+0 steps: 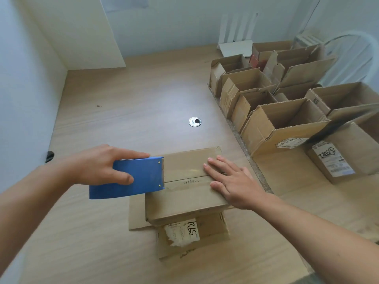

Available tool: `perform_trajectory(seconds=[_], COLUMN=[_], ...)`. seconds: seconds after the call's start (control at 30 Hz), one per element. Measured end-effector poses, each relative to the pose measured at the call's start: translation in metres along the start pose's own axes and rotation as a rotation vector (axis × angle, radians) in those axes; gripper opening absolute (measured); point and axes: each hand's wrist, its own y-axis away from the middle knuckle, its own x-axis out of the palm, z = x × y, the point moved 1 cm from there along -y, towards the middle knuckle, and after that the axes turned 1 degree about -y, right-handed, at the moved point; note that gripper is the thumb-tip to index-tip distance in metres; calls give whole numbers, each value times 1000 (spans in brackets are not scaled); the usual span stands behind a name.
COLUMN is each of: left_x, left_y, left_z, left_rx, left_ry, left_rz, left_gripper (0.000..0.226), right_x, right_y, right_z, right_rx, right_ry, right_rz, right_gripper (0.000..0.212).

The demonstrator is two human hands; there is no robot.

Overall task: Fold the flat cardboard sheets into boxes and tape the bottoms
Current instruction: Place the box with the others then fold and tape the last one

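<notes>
My left hand [102, 165] grips the blue tape dispenser [131, 179], fingers curled round its body, with the toothed edge at the left end of the box [184, 199]. The box sits bottom-up on the tabletop [123, 99] just in front of me, and glossy clear tape lies along the seam between its flaps. I judge it light and hollow: it could slide, and the flaps could sag under a hard pull, with the edges stiffest. My right hand [231, 181] lies open, fingers straight, pressing the right end down, a good place to steady it. Further right stand the folded boxes [287, 124], open tops up
</notes>
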Motion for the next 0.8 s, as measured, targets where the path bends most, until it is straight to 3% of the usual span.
perform_trajectory(seconds=[0.63, 0.8], left_x=[16, 34], left_y=[22, 11], left_z=[92, 101], left_rx=[-132, -124], left_ry=[357, 417], left_rz=[158, 185], left_gripper=[53, 51], right_x=[4, -1], right_y=[1, 0], right_z=[3, 7], right_rx=[35, 64], right_ry=[57, 72], right_rz=[27, 76], right_gripper=[50, 58])
